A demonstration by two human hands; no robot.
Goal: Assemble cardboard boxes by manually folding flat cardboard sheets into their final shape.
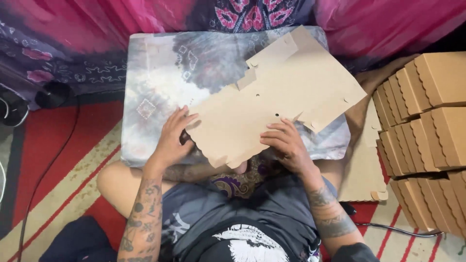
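Nearest the lens: dark printed shirt (242, 233) and two tattooed forearms, reaching forward over crossed legs. Item in hand: flat die-cut cardboard blank (276, 99), tan, unfolded, lying tilted across a tie-dyed cushion (155, 92) used as the surface, near edge scalloped, far edges notched with tabs and slots. Judged light, thin and stiff enough to hold flat, yet easily creased along scored lines and prone to tearing at the small tabs; dry matte face, not slippery. Best taken at the solid near edge or broad middle panel, away from the tabs. Left hand (172, 140) spread open, fingers resting at the blank's near left corner, not clamped. Right hand (286, 143) loosely curled, fingertips pressing on the near edge, thumb hidden. To the right: stacked rows of folded cardboard boxes (427, 131), same tan; further flat blanks (364, 170) beneath them. Around: pink patterned fabric (378, 24), red striped rug (63, 160), black cable (48, 165).
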